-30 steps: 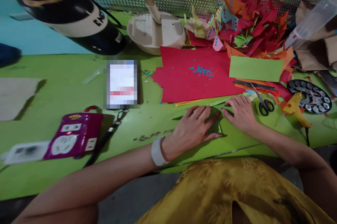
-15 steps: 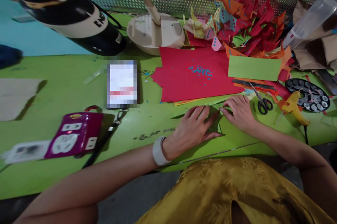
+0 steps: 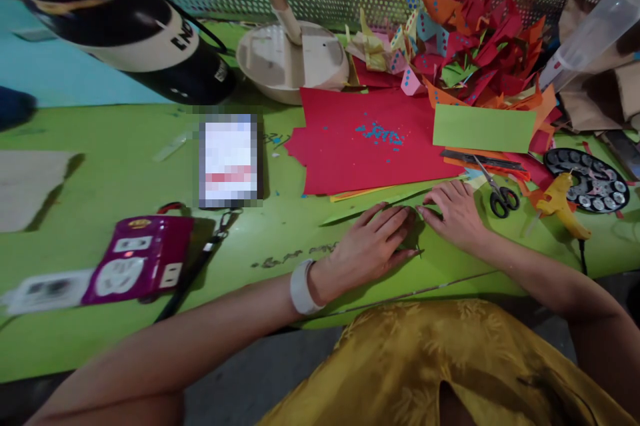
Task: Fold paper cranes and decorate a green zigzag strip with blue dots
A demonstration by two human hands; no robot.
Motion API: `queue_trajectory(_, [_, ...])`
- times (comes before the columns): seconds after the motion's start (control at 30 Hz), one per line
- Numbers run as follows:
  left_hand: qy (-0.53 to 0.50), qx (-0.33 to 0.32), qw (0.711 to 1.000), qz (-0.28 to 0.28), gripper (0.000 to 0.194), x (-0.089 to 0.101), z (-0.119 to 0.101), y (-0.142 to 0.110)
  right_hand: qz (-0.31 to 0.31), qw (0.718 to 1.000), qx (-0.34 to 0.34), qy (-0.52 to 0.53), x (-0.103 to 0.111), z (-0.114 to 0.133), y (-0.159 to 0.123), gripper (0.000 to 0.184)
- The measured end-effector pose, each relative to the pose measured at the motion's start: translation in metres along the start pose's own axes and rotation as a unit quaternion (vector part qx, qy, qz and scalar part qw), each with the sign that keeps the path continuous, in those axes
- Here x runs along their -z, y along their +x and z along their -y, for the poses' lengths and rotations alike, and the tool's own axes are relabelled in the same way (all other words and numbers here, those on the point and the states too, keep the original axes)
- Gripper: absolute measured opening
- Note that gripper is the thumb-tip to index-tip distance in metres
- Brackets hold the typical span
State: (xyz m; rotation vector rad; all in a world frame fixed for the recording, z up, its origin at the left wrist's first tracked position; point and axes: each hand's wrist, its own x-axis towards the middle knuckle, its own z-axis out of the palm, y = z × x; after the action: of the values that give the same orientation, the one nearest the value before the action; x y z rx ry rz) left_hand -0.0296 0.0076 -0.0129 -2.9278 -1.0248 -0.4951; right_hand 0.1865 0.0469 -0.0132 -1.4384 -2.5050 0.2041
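Note:
A folded green paper (image 3: 423,239) lies on the green table (image 3: 125,173) in front of me. My left hand (image 3: 370,243) lies flat on it, fingers stretched out and pressing the fold down. My right hand (image 3: 453,213) rests beside it, fingers flat on the paper's right part. Most of the folded piece is hidden under the two hands. A white band sits on my left wrist.
A red sheet (image 3: 370,143) with blue dots lies just beyond my hands, a green strip (image 3: 483,129) on it. Scissors (image 3: 495,189), a yellow glue gun (image 3: 563,203), a round palette (image 3: 587,179), a heap of paper scraps (image 3: 465,33), a phone (image 3: 229,159), a purple power strip (image 3: 140,266), a fan base (image 3: 293,59).
My left hand has flattened and slid forward over the green fold, pressing it down. The right hand has barely moved.

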Motion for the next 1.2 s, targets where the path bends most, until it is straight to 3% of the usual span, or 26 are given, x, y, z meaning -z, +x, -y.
queue_trajectory(0.47, [-0.008, -0.016, 1.000, 0.003, 0.041, 0.001, 0.004, 0.000, 0.017, 1.000, -0.004, -0.026, 0.001, -0.002, -0.001, 0.028])
queue_trajectory(0.67, [-0.016, -0.013, 1.000, 0.011, 0.042, 0.000, 0.004, 0.001, 0.026, 0.999, -0.025, 0.020, 0.024, -0.008, 0.003, 0.015])
queue_trajectory(0.77, [-0.012, -0.014, 1.000, 0.005, 0.042, 0.000, 0.004, 0.001, 0.110, 0.987, -0.082, 0.086, 0.037, -0.002, 0.011, 0.012])
queue_trajectory(0.9, [-0.011, -0.019, 1.000, 0.007, 0.045, -0.001, 0.004, 0.002, 0.266, 0.939, -0.153, 0.156, 0.044, 0.002, 0.024, 0.020])
queue_trajectory(1.07, [-0.018, -0.017, 1.000, 0.003, 0.046, -0.004, 0.005, 0.002, 0.337, 0.893, -0.180, 0.236, 0.045, -0.003, 0.032, 0.026])
queue_trajectory(1.2, [-0.037, -0.013, 0.999, -0.006, 0.046, -0.006, 0.005, 0.001, 0.349, 0.875, -0.193, 0.275, 0.042, -0.009, 0.033, 0.035])
